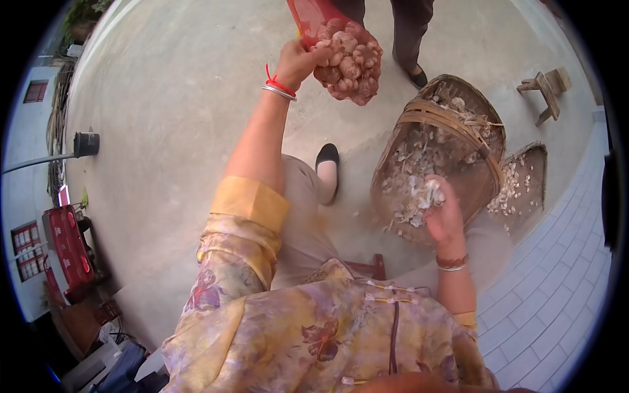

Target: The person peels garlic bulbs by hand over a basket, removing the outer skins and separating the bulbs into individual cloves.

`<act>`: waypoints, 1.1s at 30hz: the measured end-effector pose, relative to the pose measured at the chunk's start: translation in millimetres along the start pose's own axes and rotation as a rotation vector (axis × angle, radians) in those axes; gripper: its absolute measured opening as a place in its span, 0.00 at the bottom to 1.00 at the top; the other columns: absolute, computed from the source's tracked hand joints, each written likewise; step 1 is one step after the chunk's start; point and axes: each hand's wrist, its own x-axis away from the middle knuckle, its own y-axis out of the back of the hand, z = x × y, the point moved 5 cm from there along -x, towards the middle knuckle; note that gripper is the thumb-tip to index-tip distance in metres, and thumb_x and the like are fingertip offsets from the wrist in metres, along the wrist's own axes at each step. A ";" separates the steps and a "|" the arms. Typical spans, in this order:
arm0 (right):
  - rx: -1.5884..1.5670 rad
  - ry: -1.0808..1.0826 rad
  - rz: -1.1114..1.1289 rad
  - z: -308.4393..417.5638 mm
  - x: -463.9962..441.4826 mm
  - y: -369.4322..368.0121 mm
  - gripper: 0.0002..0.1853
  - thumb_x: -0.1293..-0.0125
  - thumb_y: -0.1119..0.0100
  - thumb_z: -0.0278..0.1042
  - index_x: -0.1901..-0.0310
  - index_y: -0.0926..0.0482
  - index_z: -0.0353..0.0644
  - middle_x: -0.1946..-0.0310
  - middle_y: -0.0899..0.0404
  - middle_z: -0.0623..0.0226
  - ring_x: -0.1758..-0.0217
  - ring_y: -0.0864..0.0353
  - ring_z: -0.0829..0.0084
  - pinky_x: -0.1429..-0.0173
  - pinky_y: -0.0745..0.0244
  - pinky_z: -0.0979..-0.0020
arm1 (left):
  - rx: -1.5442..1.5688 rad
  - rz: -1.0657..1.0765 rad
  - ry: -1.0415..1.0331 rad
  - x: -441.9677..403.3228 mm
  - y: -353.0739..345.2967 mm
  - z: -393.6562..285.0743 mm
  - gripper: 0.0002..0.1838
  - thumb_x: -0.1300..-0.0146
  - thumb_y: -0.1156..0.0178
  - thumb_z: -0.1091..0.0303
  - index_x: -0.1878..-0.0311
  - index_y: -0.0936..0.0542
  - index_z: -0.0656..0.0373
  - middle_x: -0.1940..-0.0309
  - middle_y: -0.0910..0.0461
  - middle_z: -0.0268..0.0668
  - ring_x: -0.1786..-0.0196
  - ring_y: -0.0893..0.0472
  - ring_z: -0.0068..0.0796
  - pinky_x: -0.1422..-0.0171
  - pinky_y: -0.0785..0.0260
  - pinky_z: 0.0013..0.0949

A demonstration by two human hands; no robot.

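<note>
Holding one bag [350, 57] (left hand [301, 63]) — one bulb [433, 192], right hand [445, 217].

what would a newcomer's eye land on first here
Probably the red bag of what look like garlic bulbs, held in the left grip at top centre. Next, right of centre, comes the big woven basket littered with pale scraps, where the right grip holds a whitish piece. The red vehicle at the left edge also stands out against the pale ground.
</note>
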 end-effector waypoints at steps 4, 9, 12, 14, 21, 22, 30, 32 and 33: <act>0.002 0.017 0.000 2.1 -9.1 -3.3 0.13 0.29 0.48 0.41 0.53 0.22 0.42 0.62 0.21 0.70 0.58 0.20 0.73 0.56 0.23 0.70 | 0.207 0.054 -0.081 -2.8 -8.2 -8.4 0.16 0.43 0.32 0.64 0.58 0.20 0.68 0.69 0.20 0.30 0.65 0.23 0.20 0.57 0.32 0.25; 0.001 -0.009 -0.054 2.3 -0.3 -0.2 0.12 0.29 0.49 0.40 0.54 0.22 0.42 0.63 0.21 0.71 0.60 0.20 0.75 0.57 0.23 0.71 | 0.159 0.156 -0.039 5.2 -23.5 -7.5 0.15 0.40 0.35 0.65 0.57 0.19 0.69 0.69 0.19 0.32 0.66 0.23 0.19 0.61 0.32 0.24; -0.013 -0.010 -0.035 1.2 1.1 -3.7 0.12 0.28 0.50 0.41 0.54 0.22 0.42 0.64 0.21 0.72 0.60 0.21 0.76 0.57 0.24 0.71 | 0.082 0.244 0.031 9.1 -27.0 -3.8 0.18 0.35 0.39 0.61 0.52 0.20 0.69 0.64 0.19 0.33 0.60 0.22 0.22 0.46 0.30 0.30; -0.004 -0.007 -0.028 2.9 3.4 -5.5 0.13 0.27 0.50 0.41 0.54 0.22 0.42 0.64 0.21 0.72 0.61 0.21 0.77 0.57 0.24 0.72 | 0.094 0.312 0.063 9.4 -31.1 2.4 0.18 0.34 0.40 0.62 0.51 0.20 0.70 0.63 0.18 0.35 0.58 0.21 0.24 0.44 0.29 0.31; 0.009 0.002 -0.027 4.2 3.4 -4.3 0.13 0.27 0.50 0.42 0.54 0.22 0.42 0.64 0.21 0.72 0.61 0.22 0.78 0.57 0.26 0.74 | 0.144 0.375 0.114 4.1 -31.4 18.1 0.15 0.36 0.42 0.70 0.49 0.21 0.69 0.60 0.18 0.36 0.56 0.20 0.25 0.41 0.29 0.32; 0.008 0.001 -0.028 4.3 3.4 -4.6 0.13 0.27 0.50 0.42 0.54 0.22 0.42 0.64 0.21 0.72 0.60 0.22 0.78 0.57 0.26 0.73 | 0.144 0.388 0.128 2.7 -32.3 20.6 0.16 0.37 0.42 0.71 0.49 0.21 0.69 0.60 0.18 0.37 0.56 0.20 0.25 0.41 0.29 0.33; 0.015 0.012 -0.027 3.3 0.9 -0.3 0.13 0.27 0.50 0.43 0.54 0.22 0.43 0.64 0.22 0.74 0.60 0.23 0.79 0.56 0.26 0.73 | 0.124 0.464 0.150 -1.1 -35.6 31.2 0.18 0.39 0.42 0.72 0.47 0.22 0.69 0.56 0.18 0.38 0.52 0.20 0.26 0.38 0.31 0.33; 0.015 0.016 -0.005 3.2 0.0 -0.3 0.14 0.27 0.51 0.43 0.54 0.22 0.43 0.64 0.22 0.74 0.60 0.23 0.80 0.56 0.26 0.74 | 0.141 0.478 0.153 -0.7 -38.0 30.7 0.18 0.39 0.43 0.73 0.45 0.23 0.68 0.55 0.19 0.38 0.49 0.21 0.26 0.36 0.33 0.34; 0.015 0.015 -0.008 3.3 0.4 0.7 0.14 0.27 0.51 0.43 0.54 0.22 0.43 0.64 0.22 0.74 0.60 0.23 0.80 0.56 0.26 0.74 | 0.143 0.481 0.155 -0.9 -38.8 33.2 0.18 0.39 0.43 0.73 0.45 0.23 0.68 0.55 0.19 0.38 0.49 0.21 0.26 0.36 0.33 0.34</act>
